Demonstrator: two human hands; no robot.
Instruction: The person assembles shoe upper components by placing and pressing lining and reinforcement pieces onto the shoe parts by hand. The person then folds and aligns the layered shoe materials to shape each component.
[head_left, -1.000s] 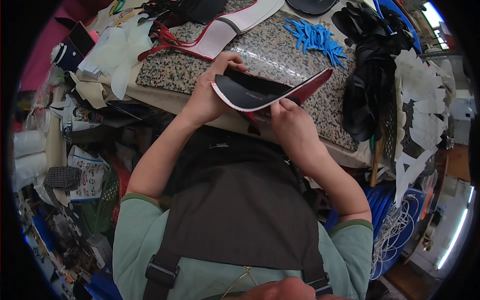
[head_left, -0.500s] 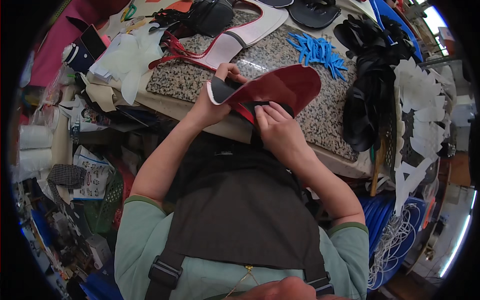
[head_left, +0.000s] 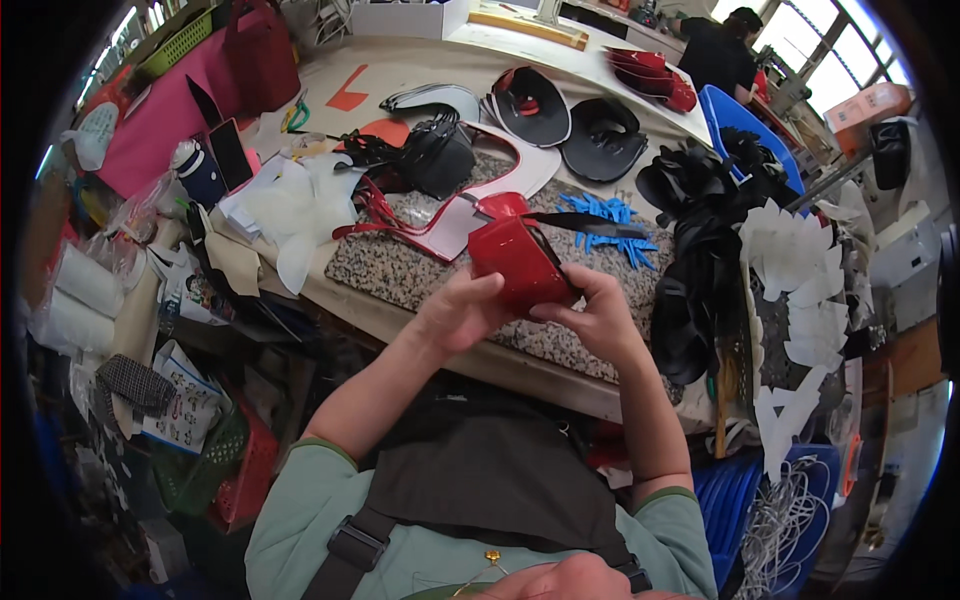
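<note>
A glossy red leather shoe upper (head_left: 520, 268), curved and folded, is held over the near side of a granite slab (head_left: 385, 285). My left hand (head_left: 462, 308) grips its left side, with the thumb against the red face. My right hand (head_left: 597, 312) pinches its lower right edge, where dark lining shows. A dark strap-like strip (head_left: 590, 222) reaches right from behind the upper; whether they are joined I cannot tell. Just beyond lies a pale cut piece with red edging (head_left: 455, 228). Thin blue strips (head_left: 625, 250) are heaped on the slab to the right.
Black shaped pieces (head_left: 605, 140) lie farther back. Black material (head_left: 690, 300) and white scalloped sheets (head_left: 800, 260) line the right side. White cut sheets (head_left: 290, 195) and a phone (head_left: 228, 155) are at left. A blue bin (head_left: 712, 108) stands far right; a person (head_left: 725, 55) is beyond.
The red upper has turned from showing a broad curved flap to a narrower folded face. Both hands have shifted their grip, and the view has lifted to show more of the table's far side.
</note>
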